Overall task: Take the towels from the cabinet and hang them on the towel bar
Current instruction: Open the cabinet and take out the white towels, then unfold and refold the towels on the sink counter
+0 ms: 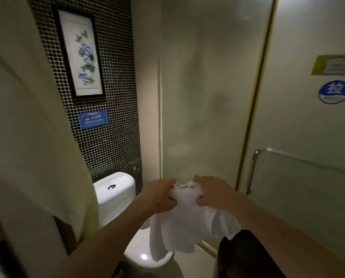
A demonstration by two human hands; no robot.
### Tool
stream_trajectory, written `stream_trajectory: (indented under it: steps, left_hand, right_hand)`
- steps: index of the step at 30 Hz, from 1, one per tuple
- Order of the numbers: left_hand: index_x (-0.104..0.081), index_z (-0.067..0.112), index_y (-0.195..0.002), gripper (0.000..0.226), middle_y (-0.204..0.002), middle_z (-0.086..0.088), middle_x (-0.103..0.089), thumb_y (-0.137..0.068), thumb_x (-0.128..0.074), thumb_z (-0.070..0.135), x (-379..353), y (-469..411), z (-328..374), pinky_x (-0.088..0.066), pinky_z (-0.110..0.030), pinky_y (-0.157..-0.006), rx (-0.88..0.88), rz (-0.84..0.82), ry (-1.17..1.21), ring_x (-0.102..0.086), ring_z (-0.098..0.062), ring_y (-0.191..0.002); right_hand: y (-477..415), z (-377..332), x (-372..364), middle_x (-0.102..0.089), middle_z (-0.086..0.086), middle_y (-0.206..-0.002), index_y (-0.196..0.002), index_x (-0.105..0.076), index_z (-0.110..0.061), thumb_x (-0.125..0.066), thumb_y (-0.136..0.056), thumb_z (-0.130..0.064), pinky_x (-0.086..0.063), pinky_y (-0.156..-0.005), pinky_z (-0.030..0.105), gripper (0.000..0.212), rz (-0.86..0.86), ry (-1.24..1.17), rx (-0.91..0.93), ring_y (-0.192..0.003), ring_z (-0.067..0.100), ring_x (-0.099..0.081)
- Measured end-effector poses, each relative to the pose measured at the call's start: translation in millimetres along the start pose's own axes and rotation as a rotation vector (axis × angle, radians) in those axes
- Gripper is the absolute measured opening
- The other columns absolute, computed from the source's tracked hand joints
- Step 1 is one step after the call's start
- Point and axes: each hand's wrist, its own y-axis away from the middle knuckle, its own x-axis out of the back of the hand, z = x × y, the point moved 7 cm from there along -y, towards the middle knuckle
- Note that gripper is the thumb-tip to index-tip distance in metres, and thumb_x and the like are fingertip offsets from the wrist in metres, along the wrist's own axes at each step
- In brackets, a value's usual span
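Fingers of left hand (159,195) and right hand (211,192) grip white towel (184,223) above toilet (115,189).

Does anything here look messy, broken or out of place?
Nothing looks broken or spilled. Only the white towel is crumpled, gripped by the left hand and right hand, not yet on the towel bar.

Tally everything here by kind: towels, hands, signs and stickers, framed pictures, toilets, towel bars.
Towels: 1, the white towel
Hands: 2, left hand and right hand, both gripping the towel
Signs and stickers: 3, blue sign, yellow label, round blue sticker
Framed pictures: 1, framed picture
Toilets: 1, toilet
Towel bars: 1, towel bar
Total: 9
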Motion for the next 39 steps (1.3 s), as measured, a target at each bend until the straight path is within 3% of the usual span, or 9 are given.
stream_trajectory:
  steps: [4, 8, 11, 14, 17, 20, 30, 34, 39]
  left_hand:
    - [-0.050, 0.028, -0.118, 0.046, -0.111, 0.002, -0.062, -0.073, -0.058, 0.036, 1, 35, -37, -0.036, -0.029, -0.074, 0.127, 0.014, 0.016, -0.059, -0.023, -0.101]
    - [-0.048, 0.030, -0.124, 0.053, -0.117, 0.004, -0.061, -0.072, -0.056, 0.039, 0, 72, -76, -0.046, -0.033, -0.085, 0.239, 0.008, -0.009, -0.059, -0.022, -0.105]
    - [-0.045, 0.031, -0.129, 0.057, -0.123, 0.004, -0.059, -0.074, -0.057, 0.040, 7, 101, -102, -0.044, -0.032, -0.089, 0.302, -0.001, -0.024, -0.057, -0.022, -0.112]
    - [-0.046, 0.031, -0.129, 0.057, -0.125, 0.005, -0.058, -0.075, -0.058, 0.039, 17, 133, -123, -0.043, -0.031, -0.091, 0.356, -0.004, -0.023, -0.055, -0.020, -0.115]
    - [-0.045, 0.030, -0.132, 0.058, -0.128, 0.003, -0.058, -0.076, -0.061, 0.038, 26, 166, -139, -0.040, -0.030, -0.094, 0.395, -0.002, -0.022, -0.054, -0.022, -0.117]
    - [-0.044, 0.031, -0.134, 0.059, -0.129, 0.004, -0.057, -0.077, -0.060, 0.038, 36, 200, -149, -0.038, -0.028, -0.087, 0.399, 0.010, -0.067, -0.054, -0.021, -0.116]
    - [-0.045, 0.037, -0.132, 0.062, -0.124, 0.007, -0.058, -0.071, -0.058, 0.038, 61, 325, -202, -0.043, -0.030, -0.083, 0.543, 0.011, -0.171, -0.055, -0.019, -0.113]
    - [-0.046, 0.038, -0.128, 0.059, -0.120, 0.009, -0.057, -0.070, -0.057, 0.037, 69, 374, -229, -0.035, -0.028, -0.071, 0.660, -0.005, -0.190, -0.054, -0.017, -0.112]
    - [-0.046, 0.038, -0.122, 0.055, -0.112, 0.009, -0.057, -0.067, -0.054, 0.037, 75, 442, -256, -0.034, -0.029, -0.069, 0.832, -0.044, -0.208, -0.056, -0.020, -0.108]
  right_hand:
    - [-17, -43, -13, -0.056, 0.003, -0.124, -0.127, -0.044, -0.022, -0.065, -0.077, -0.037, -0.042, -0.085, 0.032, 0.057, -0.045, -0.033, 0.124, -0.111, 0.025, -0.054]
    - [-22, -91, -26, -0.051, 0.002, -0.136, -0.135, -0.041, -0.020, -0.064, -0.081, -0.037, -0.038, -0.100, 0.032, 0.062, -0.084, -0.063, 0.234, -0.124, 0.024, -0.048]
    - [-26, -128, -33, -0.059, 0.002, -0.120, -0.120, -0.046, -0.021, -0.064, -0.076, -0.037, -0.046, -0.090, 0.034, 0.050, -0.097, -0.089, 0.310, -0.109, 0.024, -0.057]
    - [-27, -167, -39, -0.060, 0.004, -0.119, -0.121, -0.046, -0.021, -0.063, -0.075, -0.037, -0.047, -0.088, 0.036, 0.051, -0.110, -0.077, 0.372, -0.106, 0.025, -0.057]
    - [-24, -202, -43, -0.060, 0.005, -0.118, -0.121, -0.045, -0.021, -0.063, -0.074, -0.038, -0.044, -0.079, 0.030, 0.053, -0.107, -0.065, 0.439, -0.105, 0.026, -0.058]
    - [-16, -235, -47, -0.060, 0.006, -0.115, -0.117, -0.044, -0.023, -0.064, -0.074, -0.039, -0.036, -0.070, 0.028, 0.051, -0.127, -0.063, 0.496, -0.101, 0.026, -0.058]
    - [28, -361, -56, -0.061, 0.002, -0.110, -0.116, -0.047, -0.025, -0.066, -0.073, -0.038, -0.045, -0.074, 0.032, 0.048, -0.188, -0.160, 0.692, -0.097, 0.025, -0.058]
    - [37, -416, -66, -0.057, -0.002, -0.102, -0.111, -0.043, -0.022, -0.066, -0.075, -0.038, -0.047, -0.068, 0.030, 0.046, -0.253, -0.247, 0.761, -0.087, 0.019, -0.056]
    - [51, -490, -91, -0.059, 0.006, -0.103, -0.106, -0.042, -0.022, -0.065, -0.074, -0.042, -0.053, -0.073, 0.041, 0.044, -0.277, -0.189, 0.924, -0.089, 0.028, -0.060]
